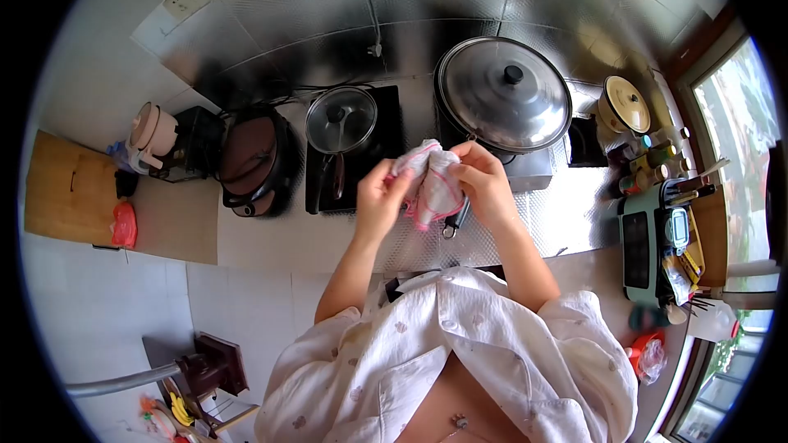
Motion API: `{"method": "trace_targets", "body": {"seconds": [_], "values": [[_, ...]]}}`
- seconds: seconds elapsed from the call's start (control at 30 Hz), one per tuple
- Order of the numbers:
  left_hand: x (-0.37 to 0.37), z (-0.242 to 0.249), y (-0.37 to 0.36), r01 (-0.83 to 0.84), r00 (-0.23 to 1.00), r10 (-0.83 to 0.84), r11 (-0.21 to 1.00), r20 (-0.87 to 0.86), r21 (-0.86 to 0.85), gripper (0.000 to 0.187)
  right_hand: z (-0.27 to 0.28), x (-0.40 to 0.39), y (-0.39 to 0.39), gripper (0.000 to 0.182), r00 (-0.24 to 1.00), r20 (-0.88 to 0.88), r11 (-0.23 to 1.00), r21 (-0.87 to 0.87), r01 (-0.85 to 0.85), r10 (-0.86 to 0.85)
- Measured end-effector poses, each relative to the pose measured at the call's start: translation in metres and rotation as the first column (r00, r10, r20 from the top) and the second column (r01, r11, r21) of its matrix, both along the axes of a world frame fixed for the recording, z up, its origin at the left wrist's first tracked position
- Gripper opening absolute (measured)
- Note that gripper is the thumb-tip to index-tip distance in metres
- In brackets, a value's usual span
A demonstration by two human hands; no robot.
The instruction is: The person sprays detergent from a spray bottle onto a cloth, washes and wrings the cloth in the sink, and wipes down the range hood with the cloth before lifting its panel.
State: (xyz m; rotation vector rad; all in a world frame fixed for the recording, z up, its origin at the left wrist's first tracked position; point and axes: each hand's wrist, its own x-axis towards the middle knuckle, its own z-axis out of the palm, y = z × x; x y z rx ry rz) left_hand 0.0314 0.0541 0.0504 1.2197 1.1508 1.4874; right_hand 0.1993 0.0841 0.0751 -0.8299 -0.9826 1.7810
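Note:
A white dishcloth [439, 189] with pink edging hangs bunched between my two hands, above the front of the counter. My left hand [382, 195] pinches its left side. The other side is gripped by my right hand [484, 178], fingers closed on the cloth near its upper corner. Just behind the left hand is a small lidded saucepan [341, 119] on a black cooktop [388, 111]. Beyond the right hand stands a large wok with a domed steel lid [503, 90]. A dark handle with a metal ring [450, 231] shows partly beneath the cloth.
A dark round electric cooker [257, 162] and a pink pot [154, 129] stand to the left. Rightward are a cream lidded pot [624, 104], several seasoning bottles [654, 156] and a green toaster-like appliance [644, 242]. The counter's front edge [271, 267] runs before me.

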Motion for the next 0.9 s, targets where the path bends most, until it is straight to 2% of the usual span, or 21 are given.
{"method": "trace_targets", "body": {"seconds": [0.1, 0.13, 0.17, 0.2, 0.23, 0.27, 0.3, 0.37, 0.4, 0.43, 0.47, 0.5, 0.57, 0.63, 0.7, 0.73, 0.77, 0.83, 0.87, 0.9], "values": [[-0.019, 0.006, 0.002, 0.093, 0.984, -0.068, 0.985, 0.167, -0.145, 0.015, -0.004, 0.019, 0.009, 0.013, 0.981, 0.183, 0.993, 0.088, -0.08, 0.063], [-0.028, 0.012, 0.001, 0.167, 0.981, -0.137, 0.957, 0.138, -0.237, 0.015, -0.002, 0.018, 0.008, 0.013, 0.981, 0.182, 0.993, 0.086, -0.078, 0.061], [-0.027, 0.016, 0.001, 0.168, 0.981, -0.138, 0.956, 0.138, -0.24, 0.015, 0.002, 0.016, 0.006, 0.016, 0.962, 0.267, 0.977, 0.178, -0.116, 0.065], [-0.026, 0.021, 0.001, 0.246, 0.961, -0.208, 0.946, 0.184, -0.212, 0.014, 0.006, 0.015, 0.003, 0.019, 0.935, 0.349, 0.951, 0.263, -0.161, 0.062], [-0.025, 0.025, 0.001, 0.32, 0.933, -0.277, 0.931, 0.227, -0.178, 0.014, 0.009, 0.016, 0.002, 0.019, 0.935, 0.348, 0.951, 0.262, -0.161, 0.063], [-0.029, 0.026, -0.001, 0.39, 0.905, -0.336, 0.901, 0.261, -0.192, 0.014, 0.012, 0.018, 0.001, 0.025, 0.895, 0.43, 0.925, 0.279, -0.259, 0.121], [-0.03, 0.029, -0.003, 0.389, 0.906, -0.336, 0.901, 0.259, -0.192, 0.014, 0.014, 0.019, 0.0, 0.03, 0.843, 0.51, 0.889, 0.288, -0.355, 0.171], [-0.032, 0.036, -0.008, 0.52, 0.838, -0.487, 0.849, 0.245, -0.095, 0.017, 0.016, 0.02, -0.002, 0.03, 0.846, 0.496, 0.884, 0.283, -0.371, 0.197], [-0.035, 0.036, -0.008, 0.593, 0.791, -0.565, 0.802, 0.234, -0.068, 0.02, 0.015, 0.023, -0.001, 0.026, 0.832, 0.508, 0.836, 0.34, -0.431, 0.222], [-0.035, 0.038, -0.006, 0.592, 0.792, -0.565, 0.803, 0.231, -0.067, 0.02, 0.014, 0.025, 0.0, 0.023, 0.817, 0.521, 0.78, 0.394, -0.486, 0.246], [-0.035, 0.04, -0.002, 0.646, 0.75, -0.645, 0.762, 0.145, 0.043, 0.021, 0.013, 0.028, 0.001, 0.014, 0.827, 0.494, 0.767, 0.41, -0.494, 0.268], [-0.034, 0.041, -0.001, 0.697, 0.704, -0.709, 0.702, 0.049, 0.146, 0.022, 0.013, 0.027, -0.001, 0.014, 0.827, 0.494, 0.764, 0.413, -0.495, 0.268], [-0.033, 0.039, 0.0, 0.693, 0.71, -0.704, 0.697, -0.005, 0.183, 0.021, 0.012, 0.024, -0.004, 0.013, 0.947, 0.132, 0.664, 0.685, -0.301, 0.294], [-0.028, 0.045, -0.003, 0.692, 0.713, -0.698, 0.687, -0.062, 0.222, 0.02, 0.008, 0.017, -0.004, 0.014, 0.938, 0.076, 0.636, 0.716, -0.288, 0.339], [-0.015, 0.059, -0.012, 0.675, 0.734, -0.679, 0.733, 0.024, 0.088, 0.024, 0.01, 0.006, -0.008, 0.012, 0.922, -0.145, 0.655, 0.743, -0.138, 0.359], [-0.005, 0.058, -0.013, 0.668, 0.715, -0.671, 0.739, 0.196, 0.089, 0.029, 0.009, 0.006, -0.007, 0.022, 0.934, -0.111, 0.586, 0.802, -0.118, 0.34], [0.001, 0.057, -0.012, 0.67, 0.714, -0.674, 0.736, 0.188, 0.095, 0.029, 0.01, 0.004, -0.007, 0.022, 0.935, -0.109, 0.578, 0.808, -0.115, 0.338], [0.01, 0.053, -0.007, 0.604, 0.717, -0.596, 0.79, 0.361, 0.105, 0.029, 0.01, 0.001, -0.009, 0.037, 0.923, -0.243, 0.69, 0.724, -0.032, 0.298], [0.015, 0.055, -0.007, 0.581, 0.734, -0.579, 0.806, 0.354, 0.113, 0.028, 0.009, 0.002, -0.009, 0.052, 0.939, -0.209, 0.699, 0.714, -0.045, 0.274], [0.019, 0.054, -0.006, 0.585, 0.732, -0.588, 0.802, 0.345, 0.126, 0.028, 0.01, 0.006, -0.01, 0.052, 0.94, -0.204, 0.687, 0.725, -0.042, 0.273]]}}
